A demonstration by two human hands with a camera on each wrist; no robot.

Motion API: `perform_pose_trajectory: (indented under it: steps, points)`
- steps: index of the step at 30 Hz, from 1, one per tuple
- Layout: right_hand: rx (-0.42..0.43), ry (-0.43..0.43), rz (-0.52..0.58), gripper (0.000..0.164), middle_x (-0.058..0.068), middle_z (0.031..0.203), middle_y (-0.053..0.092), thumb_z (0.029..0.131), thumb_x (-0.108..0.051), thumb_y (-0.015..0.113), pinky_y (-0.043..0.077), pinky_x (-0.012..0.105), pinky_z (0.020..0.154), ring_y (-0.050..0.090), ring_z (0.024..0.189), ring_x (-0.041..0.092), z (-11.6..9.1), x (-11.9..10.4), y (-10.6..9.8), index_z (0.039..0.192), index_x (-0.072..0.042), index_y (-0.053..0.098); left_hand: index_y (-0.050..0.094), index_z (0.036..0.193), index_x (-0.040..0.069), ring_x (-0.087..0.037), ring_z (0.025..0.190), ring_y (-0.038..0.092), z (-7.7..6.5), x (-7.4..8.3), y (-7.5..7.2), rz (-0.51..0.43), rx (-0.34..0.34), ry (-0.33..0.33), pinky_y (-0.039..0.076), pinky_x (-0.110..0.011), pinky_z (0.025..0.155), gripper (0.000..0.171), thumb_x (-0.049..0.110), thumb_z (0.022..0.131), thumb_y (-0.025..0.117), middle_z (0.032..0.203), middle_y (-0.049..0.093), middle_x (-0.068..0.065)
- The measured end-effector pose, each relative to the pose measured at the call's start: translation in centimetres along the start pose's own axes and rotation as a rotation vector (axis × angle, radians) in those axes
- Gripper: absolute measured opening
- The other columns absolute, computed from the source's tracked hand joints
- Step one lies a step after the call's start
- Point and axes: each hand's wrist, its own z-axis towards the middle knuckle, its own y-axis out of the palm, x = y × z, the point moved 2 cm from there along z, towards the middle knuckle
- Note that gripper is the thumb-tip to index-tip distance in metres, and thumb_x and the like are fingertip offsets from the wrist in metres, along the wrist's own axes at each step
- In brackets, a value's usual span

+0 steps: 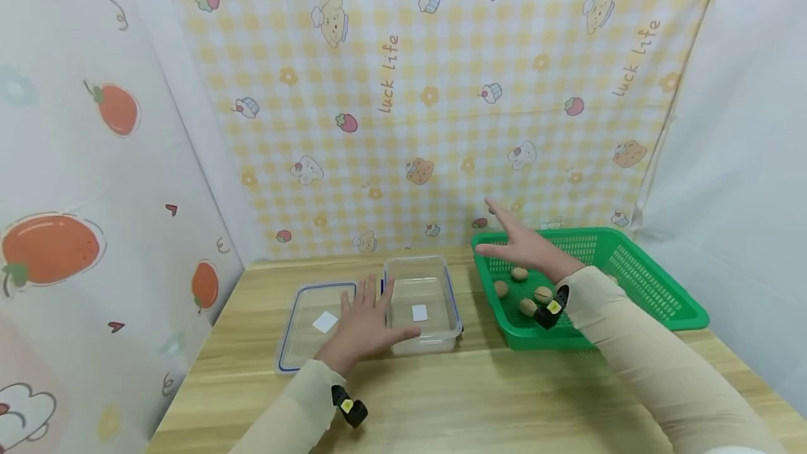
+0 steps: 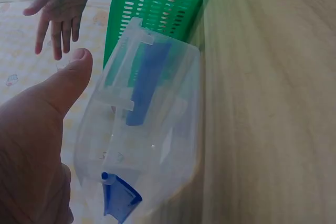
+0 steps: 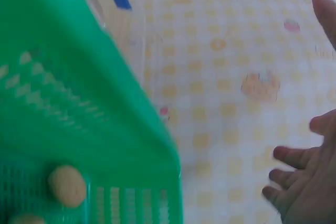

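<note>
Yellow-checked backdrop [image 1: 403, 139], clear lid [image 1: 305, 338], sleeve [image 1: 662, 370] over basket [image 1: 536, 339]

Place: makeshift booth [image 1: 353, 83] around me, wider building unclear
Back: yellow gingham cloth [image 1: 454, 54], "luck life" print
Sides: fruit-print sheet [image 1: 57, 167], white sheet [image 1: 731, 153]
Surface: wood-grain table [image 1: 479, 398]

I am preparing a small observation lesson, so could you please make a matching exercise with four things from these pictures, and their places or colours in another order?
Things:
1. Basket
2. Lid
3. Clear container
4. Nuts

Places or colours, as the head view shows them:
A. Standing between the lid and the basket
B. Lying inside the basket
C. Green all over
D. Lying flat, farthest left of the four

Right pairs: 1-C, 2-D, 3-A, 4-B
</note>
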Motion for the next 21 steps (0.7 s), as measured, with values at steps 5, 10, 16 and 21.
perform_pose_trajectory:
  steps: [5, 10, 16, 21]
  points:
    - [0.025, -0.004, 0.073, 0.098, 0.017, 0.168, 0.014, 0.096, -0.048, 0.067, 0.022, 0.070, 0.113, 0.014, 0.152, 0.044, 0.3, 2.8, -1.3, 0.163, -0.030, -0.002, 0.004, 0.165, 0.018, -0.040, 0.154, -0.002, -0.3, -0.5, 0.9, -0.008, -0.012, 0.003, 0.000, -0.067, 0.118, 0.118, 0.083, 0.080, 0.056, 0.168, 0.003, -0.019]
    - [0.031, -0.016, 0.099, 0.095, 0.022, 0.163, 0.022, 0.096, -0.042, 0.069, 0.025, 0.068, 0.113, 0.022, 0.148, 0.046, 0.4, 5.8, -2.1, 0.164, -0.019, 0.007, 0.009, 0.164, 0.014, -0.040, 0.154, 0.001, -0.6, -0.8, 1.3, -0.024, -0.034, 0.009, 0.002, -0.067, 0.118, 0.115, 0.080, 0.083, 0.057, 0.169, 0.004, -0.015]
    - [0.023, -0.024, 0.099, 0.087, 0.024, 0.157, 0.032, 0.096, -0.031, 0.072, 0.031, 0.068, 0.109, 0.032, 0.142, 0.047, -0.7, 9.5, -3.2, 0.161, -0.011, 0.019, 0.009, 0.164, 0.010, -0.036, 0.155, 0.005, -0.7, -1.0, 1.5, -0.029, -0.053, 0.038, 0.003, -0.067, 0.118, 0.116, 0.080, 0.084, 0.055, 0.169, 0.009, -0.010]
    - [0.006, 0.013, 0.068, 0.083, 0.025, 0.150, 0.041, 0.093, -0.030, 0.076, 0.036, 0.067, 0.106, 0.040, 0.136, 0.046, -2.1, 12.6, -3.7, 0.156, -0.005, 0.028, 0.011, 0.164, 0.010, -0.034, 0.155, 0.005, -0.6, -0.9, 1.5, -0.048, -0.045, 0.051, 0.003, -0.066, 0.119, 0.117, 0.082, 0.082, 0.055, 0.170, 0.010, -0.009]
